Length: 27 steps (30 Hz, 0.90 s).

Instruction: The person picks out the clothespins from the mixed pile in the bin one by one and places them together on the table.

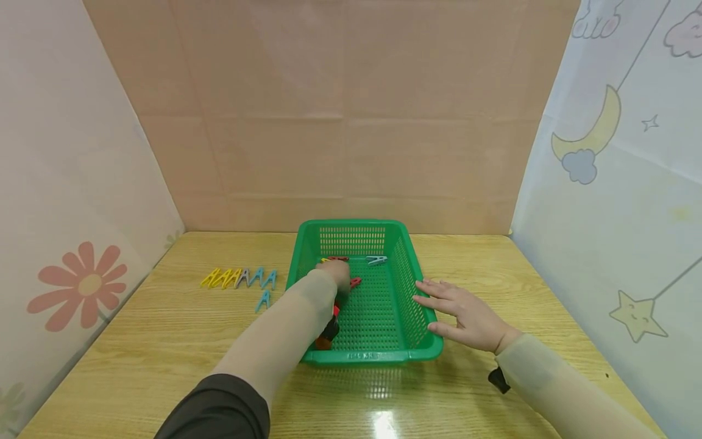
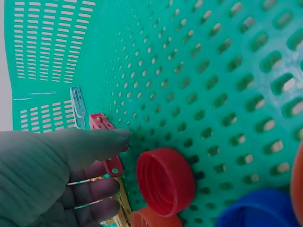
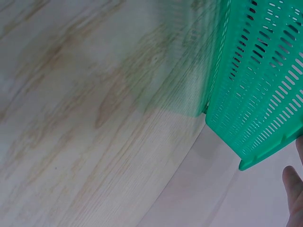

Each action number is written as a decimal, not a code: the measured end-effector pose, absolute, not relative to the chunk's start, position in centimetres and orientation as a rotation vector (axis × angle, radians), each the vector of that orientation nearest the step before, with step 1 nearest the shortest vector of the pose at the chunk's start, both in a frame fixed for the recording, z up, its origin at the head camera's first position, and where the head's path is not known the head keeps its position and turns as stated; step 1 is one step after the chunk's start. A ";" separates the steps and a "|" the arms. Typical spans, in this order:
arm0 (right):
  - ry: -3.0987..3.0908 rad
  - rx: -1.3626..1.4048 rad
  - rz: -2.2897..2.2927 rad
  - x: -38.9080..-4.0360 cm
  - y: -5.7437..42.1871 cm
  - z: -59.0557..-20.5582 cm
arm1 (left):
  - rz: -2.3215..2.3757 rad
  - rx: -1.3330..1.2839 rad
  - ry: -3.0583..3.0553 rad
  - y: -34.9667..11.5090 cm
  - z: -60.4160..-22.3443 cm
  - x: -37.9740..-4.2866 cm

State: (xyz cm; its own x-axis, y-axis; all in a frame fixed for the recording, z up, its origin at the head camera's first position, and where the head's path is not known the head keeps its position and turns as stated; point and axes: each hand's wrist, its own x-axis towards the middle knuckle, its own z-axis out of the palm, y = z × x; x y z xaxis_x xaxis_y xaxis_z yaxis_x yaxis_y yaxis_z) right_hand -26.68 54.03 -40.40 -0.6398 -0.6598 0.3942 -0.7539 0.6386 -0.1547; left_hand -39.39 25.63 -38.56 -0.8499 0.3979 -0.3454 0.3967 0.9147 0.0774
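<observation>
Nearest to us is a dark sleeve, and beyond it the left hand reaches down into the green basket, which stands on the table. In the left wrist view we see the thumb stretched across a red clothespin, with other fingers bent below; we cannot tell whether they pinch it or only lie above it. This clothespin is inside the basket, and a yellow clothespin is close to the fingers. Near the hand we find also a red cap, an orange cap and a blue cap, while a light blue clothespin lies toward the far wall. The right hand rests at the basket's right rim, its fingers straight and spread wide. Left of the basket we count three yellow clothespins, a greyish clothespin and two blue clothespins in a row, with another blue clothespin nearer to us.
</observation>
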 end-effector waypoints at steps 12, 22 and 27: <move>-2.554 1.138 0.426 -26.7 54.0 -40.3 | 0.515 0.608 2.731 26.3 -39.5 -41.4; -2.545 1.141 0.423 -26.7 53.9 -40.3 | 0.926 0.629 2.635 26.0 -37.6 -41.1; -2.554 1.130 0.427 -26.7 53.9 -40.4 | 0.988 0.688 2.609 25.8 -36.3 -40.8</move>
State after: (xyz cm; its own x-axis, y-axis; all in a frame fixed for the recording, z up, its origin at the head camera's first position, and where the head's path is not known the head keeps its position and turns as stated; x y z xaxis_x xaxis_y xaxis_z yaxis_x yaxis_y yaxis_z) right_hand -26.66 53.91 -40.38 -0.6383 -0.6582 0.3993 -0.7523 0.6433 -0.1423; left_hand -40.75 25.76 -36.27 -0.8515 0.5183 -0.0791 0.3359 0.6550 0.6768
